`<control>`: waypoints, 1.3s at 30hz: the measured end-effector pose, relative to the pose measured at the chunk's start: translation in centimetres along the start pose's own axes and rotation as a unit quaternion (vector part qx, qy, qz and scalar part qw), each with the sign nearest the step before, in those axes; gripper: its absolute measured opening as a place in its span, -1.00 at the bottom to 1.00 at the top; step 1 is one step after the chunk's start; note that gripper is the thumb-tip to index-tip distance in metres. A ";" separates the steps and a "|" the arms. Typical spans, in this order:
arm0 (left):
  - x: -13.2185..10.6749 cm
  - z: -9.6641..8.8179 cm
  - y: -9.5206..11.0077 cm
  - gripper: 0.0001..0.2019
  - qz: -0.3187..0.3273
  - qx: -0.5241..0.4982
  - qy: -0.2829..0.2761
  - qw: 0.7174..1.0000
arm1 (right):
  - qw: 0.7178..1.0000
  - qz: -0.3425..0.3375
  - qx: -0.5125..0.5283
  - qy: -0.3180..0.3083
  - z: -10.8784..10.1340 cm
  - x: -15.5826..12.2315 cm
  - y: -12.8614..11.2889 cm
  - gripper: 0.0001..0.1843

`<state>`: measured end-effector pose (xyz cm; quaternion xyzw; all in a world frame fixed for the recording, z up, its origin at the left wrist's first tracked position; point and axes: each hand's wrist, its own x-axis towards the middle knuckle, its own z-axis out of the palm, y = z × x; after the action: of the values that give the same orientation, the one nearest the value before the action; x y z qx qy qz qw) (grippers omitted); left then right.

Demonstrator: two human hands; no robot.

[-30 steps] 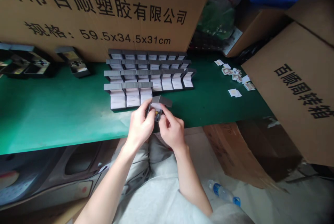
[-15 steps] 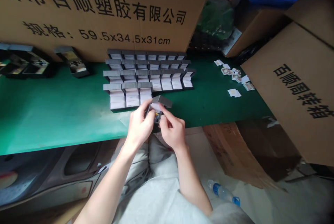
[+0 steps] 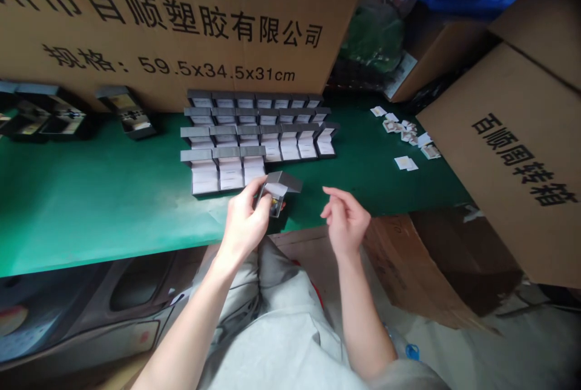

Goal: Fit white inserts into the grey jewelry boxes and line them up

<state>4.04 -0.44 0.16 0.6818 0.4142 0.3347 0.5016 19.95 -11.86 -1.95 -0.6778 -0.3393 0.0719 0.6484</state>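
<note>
Head view: left hand [image 3: 245, 223] clamped on a small grey box [image 3: 278, 191], lid raised, white lining showing, a small gold-coloured piece inside. Right hand [image 3: 347, 220] open and empty, well apart at the box's 3 o'clock. Box held over the front edge of a green bench mat [image 3: 91, 208]. At 12 o'clock from it, rows of open grey boxes [image 3: 254, 135] stand against a cardboard carton [image 3: 158, 26]; loose white cards [image 3: 403, 163] lie at 2 o'clock. Step in hand looks like a close check or fitting of this one box. Next move appears to call for the free right hand at the box's contents, or placing it with the nearest row.
</note>
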 end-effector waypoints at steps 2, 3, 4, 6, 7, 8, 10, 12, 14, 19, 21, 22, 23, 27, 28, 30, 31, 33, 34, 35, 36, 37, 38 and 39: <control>0.0 0.0 -0.1 -0.59 -0.007 -0.006 -0.004 1.000 | 0.997 0.002 -0.074 0.026 -2.2 1.9 1.3 -0.67; 0.0 0.0 -0.1 -0.59 -0.011 -0.011 -0.007 1.000 | 0.992 -0.004 -0.117 0.049 -3.4 3.1 2.0 -0.66; 0.0 0.0 -0.1 -0.59 -0.013 -0.016 -0.009 1.000 | 0.985 -0.018 -0.162 0.066 -4.8 4.3 2.7 -0.64; 0.0 0.0 -0.2 -0.59 -0.014 -0.021 -0.012 1.000 | 0.955 -0.070 -0.267 0.112 -7.5 7.0 4.3 -0.60; 0.0 0.0 -0.2 -0.59 -0.013 -0.021 -0.014 1.000 | 0.937 -0.089 -0.314 0.124 -8.8 8.3 5.1 -0.55; 0.0 0.0 -0.1 -0.60 -0.012 -0.021 -0.015 1.000 | 0.918 -0.098 -0.359 0.136 -10.1 9.6 5.8 -0.50; 0.0 0.0 0.0 -0.60 -0.011 -0.021 -0.014 1.000 | 0.889 -0.089 -0.427 0.140 -12.3 11.7 7.4 -0.39; -0.1 -0.1 0.2 -0.59 -0.014 -0.025 -0.016 0.999 | 0.871 -0.041 -0.470 0.134 -13.9 13.3 8.8 -0.28; -0.1 -0.1 0.3 -0.58 -0.018 -0.021 -0.017 0.999 | 0.861 0.020 -0.494 0.116 -14.8 14.4 9.9 -0.21; 0.1 -0.3 0.2 -0.56 -0.006 0.025 0.000 1.000 | 0.868 0.035 -0.490 0.065 -15.2 15.3 10.5 -0.40; 0.2 -0.3 0.2 -0.56 -0.004 0.029 -0.005 1.000 | 0.877 0.001 -0.477 0.054 -14.9 15.1 10.2 -0.51; 0.2 -0.3 0.3 -0.57 -0.003 0.030 -0.007 1.000 | 0.882 -0.016 -0.468 0.047 -14.7 14.9 10.0 -0.56; 0.2 -0.3 0.3 -0.57 -0.002 0.031 -0.008 0.999 | 0.887 -0.033 -0.459 0.040 -14.5 14.7 9.7 -0.60; 0.2 -0.3 0.3 -0.57 0.000 0.026 -0.006 1.000 | 0.903 -0.086 -0.421 0.019 -12.6 13.0 8.0 -0.71; 0.3 -0.3 0.3 -0.57 -0.003 0.021 -0.007 1.000 | 0.910 -0.097 -0.403 0.014 -11.9 12.3 7.4 -0.71; 0.3 -0.3 0.2 -0.57 -0.010 0.007 -0.008 1.000 | 0.948 -0.104 -0.301 0.015 -9.8 10.2 5.9 -0.68; 0.3 -0.3 0.1 -0.57 -0.014 -0.004 -0.011 1.000 | 0.971 -0.074 -0.227 0.013 -8.5 9.0 5.0 -0.64; 0.3 -0.2 -0.1 -0.56 -0.023 -0.021 -0.012 0.999 | 0.999 0.037 -0.029 0.022 -5.6 6.5 3.1 -0.61; 0.3 -0.2 -0.3 -0.56 -0.025 -0.025 -0.008 0.999 | 0.993 0.094 0.068 0.019 -4.1 5.4 2.1 -0.60; 0.3 -0.1 -0.4 -0.55 -0.025 -0.026 -0.004 0.999 | 0.977 0.148 0.152 0.013 -2.6 4.4 1.2 -0.61; 0.3 -0.1 -0.5 -0.54 -0.025 -0.024 0.002 0.999 | 0.956 0.194 0.220 0.004 -1.2 3.6 0.3 -0.62; 0.3 0.0 -0.7 -0.54 -0.025 -0.021 0.007 0.999 | 0.934 0.229 0.272 -0.001 0.0 3.0 -0.4 -0.63; 0.3 0.0 -0.7 -0.53 -0.025 -0.021 0.009 0.999 | 0.916 0.256 0.310 -0.001 1.0 2.7 -1.0 -0.65; 0.3 0.0 -0.8 -0.52 -0.026 -0.025 0.008 0.999 | 0.901 0.275 0.336 0.002 1.9 2.4 -1.5 -0.67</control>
<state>4.02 -0.10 -0.56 0.6557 0.4269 0.3372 0.5235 20.21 -9.01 -0.01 -0.4862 -0.0943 0.3556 0.7926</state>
